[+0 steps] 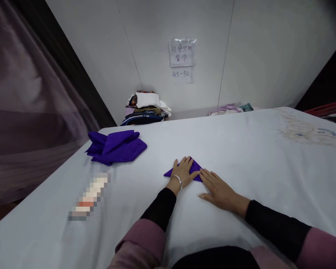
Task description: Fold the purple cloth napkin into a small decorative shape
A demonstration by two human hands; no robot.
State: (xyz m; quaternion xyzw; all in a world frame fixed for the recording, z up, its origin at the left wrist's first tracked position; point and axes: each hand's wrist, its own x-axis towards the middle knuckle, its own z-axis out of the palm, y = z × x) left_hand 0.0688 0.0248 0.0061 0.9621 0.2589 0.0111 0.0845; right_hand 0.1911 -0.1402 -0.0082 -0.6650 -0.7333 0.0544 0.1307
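Observation:
A purple cloth napkin [196, 167], folded into a small triangle, lies on the white-covered table [240, 149]. Flat on top of it rests my left hand [182, 172], fingers spread, a silver bracelet at the wrist. It hides much of the cloth's middle; the left corner and the top point still show. My right hand [217, 188] lies with fingers stretched out, its fingertips at the napkin's right corner and its thumb apart on the table cover. Neither hand grips anything.
More purple cloth [117, 147] lies loosely heaped at the table's left. In front of it is a blurred-out object [91, 196]. Folded clothes [147, 108] are stacked beyond the far edge, beside other fabrics [229, 109]. A handwritten sign [181, 54] hangs on the wall; a curtain [30, 101] borders the left.

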